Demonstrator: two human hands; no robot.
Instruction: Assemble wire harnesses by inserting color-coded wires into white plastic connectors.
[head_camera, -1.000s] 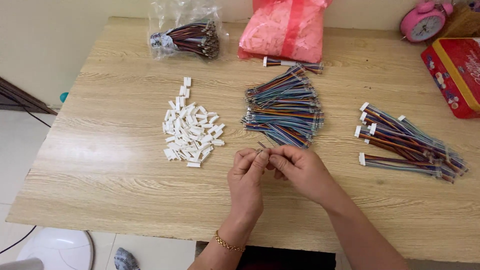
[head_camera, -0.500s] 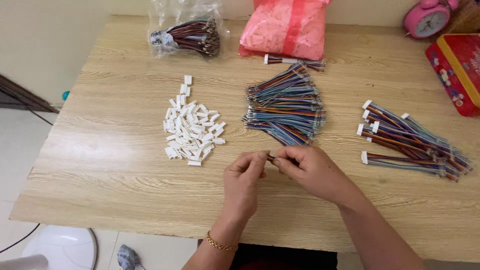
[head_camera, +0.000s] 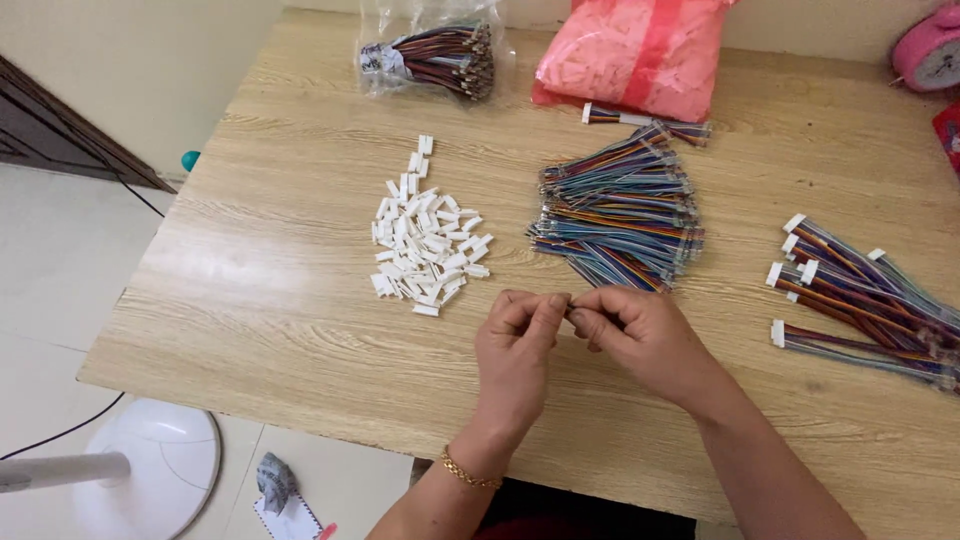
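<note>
1. With both hands meeting fingertip to fingertip low over the desk (head_camera: 300, 330), seemingly mid-step on fitting a small piece between them; piece mostly hidden, kind unclear.
2. Left hand (head_camera: 515, 350): fingers curled, pinching closed at the tips.
3. Right hand (head_camera: 640, 335): likewise pinched shut.
4. Next move likely calling for fine alignment.
5. White connector pile (head_camera: 425, 245) up-left of left hand; wire bundle (head_camera: 620, 205) just beyond both.

A clear bag of wire bundles (head_camera: 432, 55) lies at the far edge of the wooden table (head_camera: 250, 300), and a pink plastic bag (head_camera: 630, 55) sits to its right. A pink alarm clock (head_camera: 930, 52) peeks in at the far right corner. Down on the pale floor stands a white fan base (head_camera: 150, 480), with a crumpled scrap (head_camera: 275, 480) beside it.
</note>
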